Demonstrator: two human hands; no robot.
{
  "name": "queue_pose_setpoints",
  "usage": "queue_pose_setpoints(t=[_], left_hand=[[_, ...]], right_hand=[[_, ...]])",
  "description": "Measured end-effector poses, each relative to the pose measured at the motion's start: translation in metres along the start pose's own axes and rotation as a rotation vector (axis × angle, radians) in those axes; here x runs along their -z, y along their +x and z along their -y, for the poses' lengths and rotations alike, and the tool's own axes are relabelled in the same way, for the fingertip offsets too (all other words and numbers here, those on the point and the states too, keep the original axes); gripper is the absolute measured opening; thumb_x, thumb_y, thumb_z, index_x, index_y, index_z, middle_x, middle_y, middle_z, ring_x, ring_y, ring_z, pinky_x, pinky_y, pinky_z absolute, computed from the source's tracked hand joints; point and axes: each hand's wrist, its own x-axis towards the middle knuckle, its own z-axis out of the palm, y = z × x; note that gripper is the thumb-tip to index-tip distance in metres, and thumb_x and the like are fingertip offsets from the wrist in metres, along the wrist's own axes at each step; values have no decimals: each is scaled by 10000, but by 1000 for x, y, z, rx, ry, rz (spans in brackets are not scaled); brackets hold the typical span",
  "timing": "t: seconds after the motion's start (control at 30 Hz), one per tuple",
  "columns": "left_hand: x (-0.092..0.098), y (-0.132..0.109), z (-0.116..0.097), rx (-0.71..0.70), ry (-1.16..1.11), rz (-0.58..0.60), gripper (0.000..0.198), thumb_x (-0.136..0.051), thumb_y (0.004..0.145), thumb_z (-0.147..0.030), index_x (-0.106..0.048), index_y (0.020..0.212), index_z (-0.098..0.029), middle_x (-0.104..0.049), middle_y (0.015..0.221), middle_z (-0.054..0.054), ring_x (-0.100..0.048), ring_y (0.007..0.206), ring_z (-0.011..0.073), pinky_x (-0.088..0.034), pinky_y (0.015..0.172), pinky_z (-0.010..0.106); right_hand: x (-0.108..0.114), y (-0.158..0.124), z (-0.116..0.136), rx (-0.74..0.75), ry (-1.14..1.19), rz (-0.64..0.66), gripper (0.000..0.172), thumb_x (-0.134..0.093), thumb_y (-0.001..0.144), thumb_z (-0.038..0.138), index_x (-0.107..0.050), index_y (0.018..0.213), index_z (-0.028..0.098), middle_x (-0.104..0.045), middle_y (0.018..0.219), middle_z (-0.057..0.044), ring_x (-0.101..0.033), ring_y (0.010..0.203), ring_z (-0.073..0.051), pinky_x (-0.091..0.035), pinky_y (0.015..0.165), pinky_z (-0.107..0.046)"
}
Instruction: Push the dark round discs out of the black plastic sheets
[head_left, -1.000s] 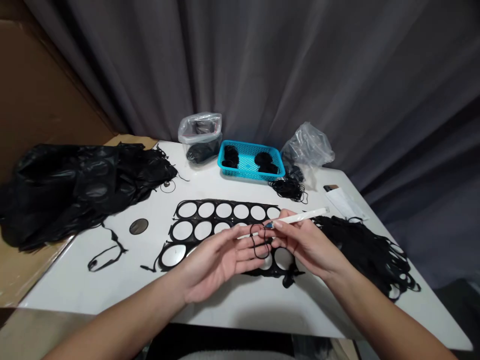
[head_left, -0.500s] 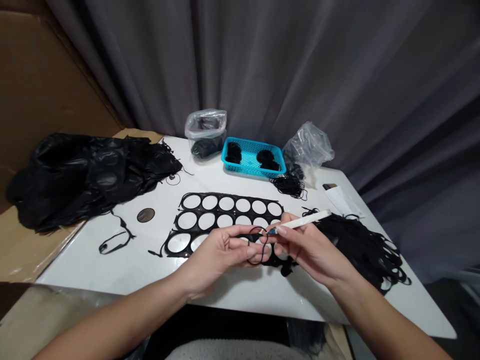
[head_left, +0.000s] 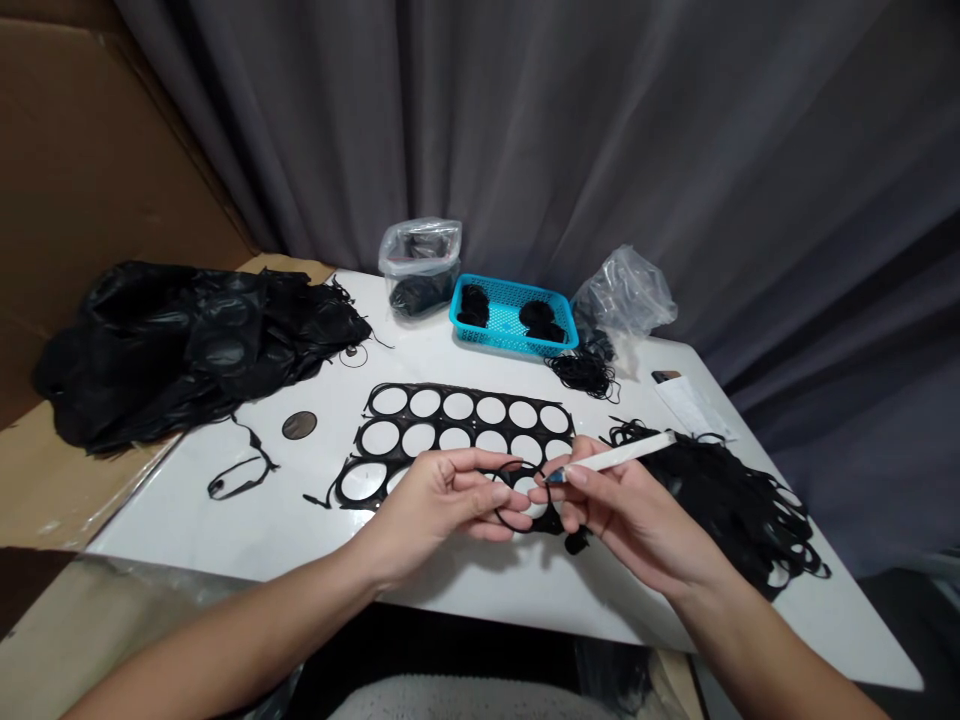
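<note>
My left hand point(head_left: 442, 500) pinches a thin black rubber ring point(head_left: 523, 497) between thumb and fingertips, just above the table's front half. My right hand point(head_left: 626, 515) grips a white pen-like tool point(head_left: 622, 455) with a blue tip that touches the ring. Both hands hover over a black rubber sheet point(head_left: 457, 435) punched with rows of round holes, lying flat on the white table point(head_left: 247, 540).
A blue basket point(head_left: 514, 317) with black discs stands at the back, between two clear plastic bags point(head_left: 420, 265). Black scrap piles lie on the left point(head_left: 187, 340) and on the right point(head_left: 727, 500). A loose dark disc point(head_left: 299, 425) and a rubber scrap point(head_left: 240, 475) lie left of the sheet.
My left hand's fingers have closed from flat into a pinch on the ring, which now hangs as a round loop. The camera view has shifted slightly.
</note>
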Motion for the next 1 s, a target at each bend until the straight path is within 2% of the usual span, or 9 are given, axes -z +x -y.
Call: queue_pose_setpoints(t=[0.17, 0.57, 0.7, 0.8, 0.87, 0.93, 1.0], left_hand=[[0, -2, 0, 17, -63, 25, 364, -769, 854, -374, -687, 1092, -112, -769, 963, 136, -759, 860, 203, -613, 747, 262], [-3, -2, -3, 83, -102, 24, 352, -735, 879, -404, -670, 1075, -119, -765, 948, 141, -756, 837, 195, -610, 746, 272], [1, -1, 0, 64, -35, 41, 321, -721, 879, -442, -634, 970, -146, -760, 965, 128, -748, 867, 200, -596, 774, 289], [11, 0, 3, -26, 225, 43, 288, -633, 934, -456, -631, 982, -172, -742, 1053, 106, -717, 994, 217, -569, 856, 317], [27, 2, 7, -136, 558, -2, 277, -546, 982, -439, -657, 1068, -200, -727, 1091, 81, -689, 1047, 213, -540, 915, 327], [51, 3, 14, -254, 938, -102, 272, -505, 995, -423, -677, 1096, -238, -717, 1125, 63, -676, 1048, 216, -531, 922, 333], [81, 3, 23, -437, 1203, -197, 268, -496, 987, -409, -695, 1091, -262, -704, 1175, 52, -661, 1092, 231, -517, 960, 352]], right_hand=[[1, 0, 1, 1, 13, -28, 206, -775, 827, 264, -592, 785, 177, -687, 929, -37, -702, 870, -173, -564, 588, -187], [1, 0, 0, 0, 24, -47, 198, -777, 828, 254, -598, 789, 178, -690, 928, -25, -719, 867, -164, -557, 561, -155], [2, 2, -2, 16, -16, -34, 227, -778, 825, 291, -583, 789, 180, -696, 930, -32, -715, 873, -175, -555, 572, -183], [6, 6, -8, 47, -121, -7, 273, -782, 814, 348, -564, 784, 187, -708, 927, -44, -709, 857, -191, -549, 586, -226], [14, 10, -13, 79, -242, -9, 281, -766, 824, 385, -567, 793, 190, -719, 951, -55, -696, 811, -178, -539, 621, -253], [27, 16, -17, 127, -377, -59, 278, -734, 848, 420, -580, 805, 192, -728, 978, -63, -671, 780, -161, -518, 674, -274], [46, 23, -19, 184, -492, -150, 290, -710, 860, 451, -585, 798, 197, -733, 988, -66, -657, 819, -173, -494, 733, -292]])
